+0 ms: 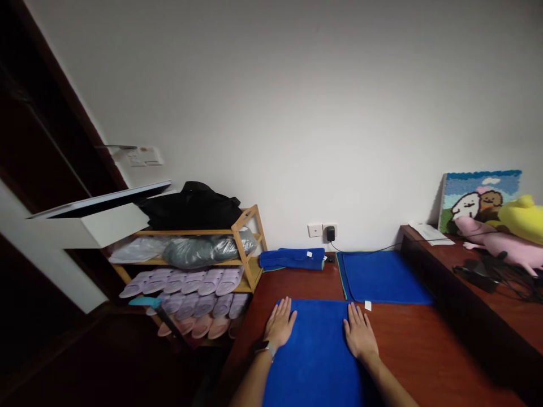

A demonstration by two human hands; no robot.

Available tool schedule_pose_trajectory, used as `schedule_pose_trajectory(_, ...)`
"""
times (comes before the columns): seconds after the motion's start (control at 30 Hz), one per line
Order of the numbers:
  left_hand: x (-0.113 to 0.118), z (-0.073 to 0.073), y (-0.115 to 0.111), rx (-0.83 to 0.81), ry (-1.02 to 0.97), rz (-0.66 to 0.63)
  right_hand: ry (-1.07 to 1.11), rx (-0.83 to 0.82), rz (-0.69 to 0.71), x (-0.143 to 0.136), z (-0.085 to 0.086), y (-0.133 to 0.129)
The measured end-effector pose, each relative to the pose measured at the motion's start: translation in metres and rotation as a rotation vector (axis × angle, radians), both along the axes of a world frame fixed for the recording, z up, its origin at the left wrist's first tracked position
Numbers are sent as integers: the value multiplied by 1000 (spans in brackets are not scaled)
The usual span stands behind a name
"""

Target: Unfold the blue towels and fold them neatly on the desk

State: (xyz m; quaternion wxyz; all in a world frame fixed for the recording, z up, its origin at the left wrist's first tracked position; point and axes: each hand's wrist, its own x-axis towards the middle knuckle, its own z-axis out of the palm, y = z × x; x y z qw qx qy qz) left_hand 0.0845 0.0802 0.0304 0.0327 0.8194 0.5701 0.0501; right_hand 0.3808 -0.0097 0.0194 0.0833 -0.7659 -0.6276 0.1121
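Observation:
A blue cloth (pixel 316 350) lies flat on the reddish-brown wooden table (pixel 424 345), its near end running out of the frame. My left hand (pixel 280 323) rests palm down on its left edge, fingers extended, with a watch on the wrist. On the right edge my right hand (pixel 360 330) also lies flat, fingers spread, close to a small white tag (pixel 367 306). Neither hand grips anything. Behind them, more blue cloth (pixel 382 276) lies flat at the back right. A folded or rolled blue bundle (pixel 292 259) sits by the wall at the back left.
Left of the table stands a wooden rack (pixel 250 249) with slippers (pixel 203 282), plastic-wrapped items and a black bag (pixel 193 209). A raised ledge (pixel 496 282) on the right holds a pink plush toy (pixel 504 244), cables and a picture (pixel 475 198). A black plug (pixel 330 233) is in the wall.

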Motion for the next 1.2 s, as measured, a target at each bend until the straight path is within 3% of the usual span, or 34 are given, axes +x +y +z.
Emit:
schedule_pose_trajectory(0.13,-17,3,12,-18,13,29,3,-6,-3,0,2,0)
schedule_pose_trajectory(0.33,-14,14,14,-14,22,65,-7,-9,-6,-1,5,-1)
schedule_pose_trajectory(0.4,3,16,5,32,9,21,-6,-11,-5,-1,6,-1)
schedule_pose_trajectory(0.57,85,-1,-35,82,-98,-380,-12,-19,-7,-1,7,-1)
schedule_pose_trajectory(0.63,113,-10,-48,66,-133,-414,-20,-16,-2,-1,6,-1)
schedule_pose_trajectory(0.7,125,-15,-51,48,-151,-388,-27,-15,1,-1,5,-1)
schedule_pose_trajectory(0.8,109,-12,-43,12,-131,-286,-17,-8,-3,-1,3,0)
schedule_pose_trajectory(0.93,54,-2,-19,-18,-69,-107,2,15,-9,-1,1,0)
schedule_pose_trajectory(1.07,5,-4,0,-12,-17,26,12,12,-14,0,0,0)
schedule_pose_trajectory(1.2,-17,-7,8,0,3,77,17,26,-9,0,-2,0)
